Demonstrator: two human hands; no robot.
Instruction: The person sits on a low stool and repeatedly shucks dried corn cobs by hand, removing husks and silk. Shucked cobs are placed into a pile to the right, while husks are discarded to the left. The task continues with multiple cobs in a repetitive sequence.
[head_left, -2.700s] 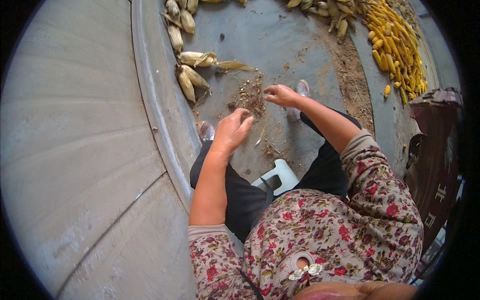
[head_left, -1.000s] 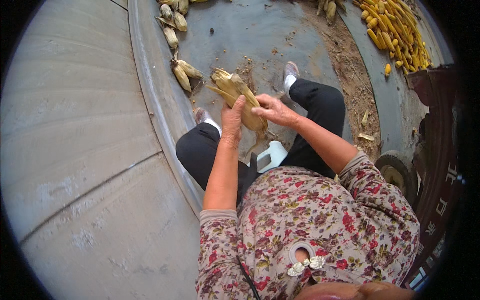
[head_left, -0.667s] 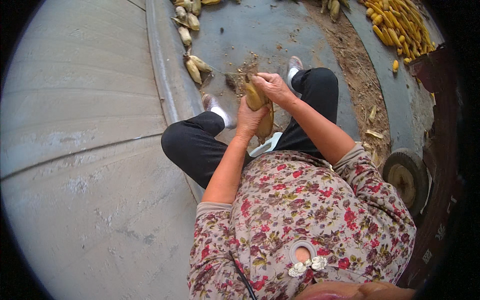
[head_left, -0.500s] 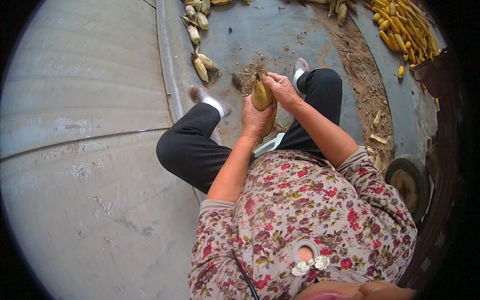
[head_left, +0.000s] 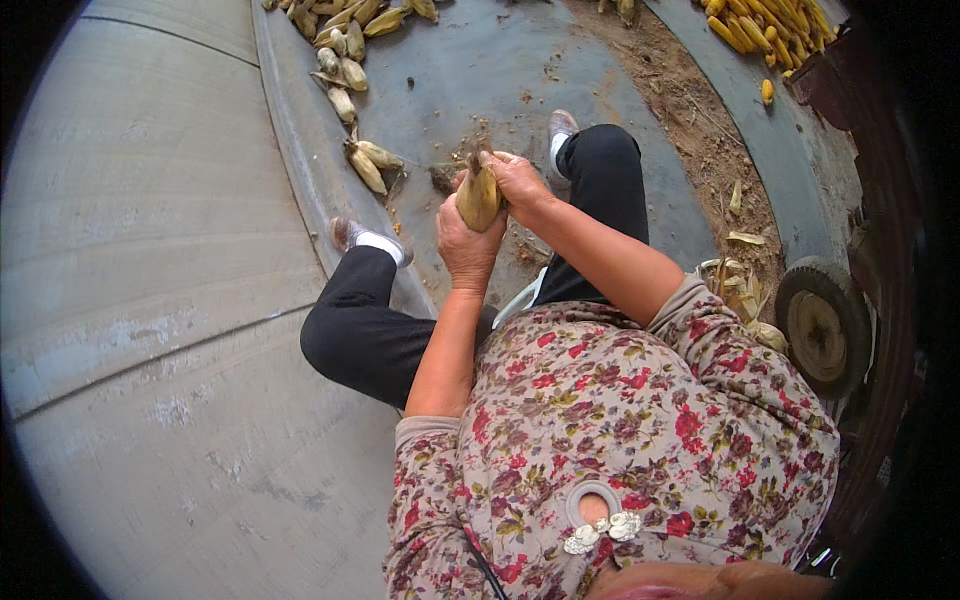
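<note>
An ear of corn in its dry, tan husk (head_left: 479, 200) is held upright between my hands, above the ground between my legs. My left hand (head_left: 466, 240) is wrapped round its lower part. At the ear's tip, the fingers of my right hand (head_left: 517, 184) pinch the husk, close to the dark silk. The ear hides part of my left fingers, and whether kernels are bared on the far side I cannot tell. Two more unhusked ears (head_left: 368, 165) lie on the ground just beyond my left foot.
Several husked yellow cobs (head_left: 770, 30) are heaped at the far right. Unhusked ears (head_left: 345, 40) form a line at the far left. A strip of soil (head_left: 700, 140) runs along the right, near loose husks (head_left: 740, 290) and a wheel (head_left: 822, 325). Concrete paving (head_left: 170, 280) spreads out left.
The view has shifted, so the scene sits further left and more of the unhusked pile shows. My hands still grip the ear, its tip now tilted a little differently.
</note>
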